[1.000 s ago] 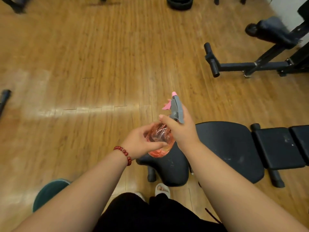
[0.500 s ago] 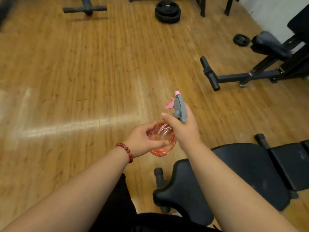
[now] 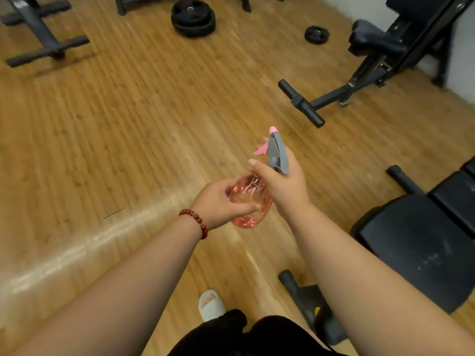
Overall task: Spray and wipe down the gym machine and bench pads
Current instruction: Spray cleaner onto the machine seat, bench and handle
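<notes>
A clear pink spray bottle (image 3: pixel 250 201) with a grey head and pink trigger is held in front of me over the wooden floor. My left hand (image 3: pixel 218 202), with a red bead bracelet at the wrist, cups the bottle's round body. My right hand (image 3: pixel 282 185) grips the neck just under the grey spray head. The black bench pad (image 3: pixel 416 249) lies low at the right, with a second pad section (image 3: pixel 456 199) beyond it. Another machine with a black pad (image 3: pixel 370 41) stands at the upper right. No cloth is in sight.
The bench's black foot bar (image 3: pixel 308 301) lies on the floor near my slippered foot (image 3: pixel 210 305). The far machine's base bar (image 3: pixel 300 102) juts out onto the floor. Stacked weight plates (image 3: pixel 192 18), a small plate (image 3: pixel 316 34) and a grey frame (image 3: pixel 38 34) sit along the back.
My view has swung up and left, so the bench has slid to the right edge and more of the far floor shows. Both hands keep the same hold on the bottle.
</notes>
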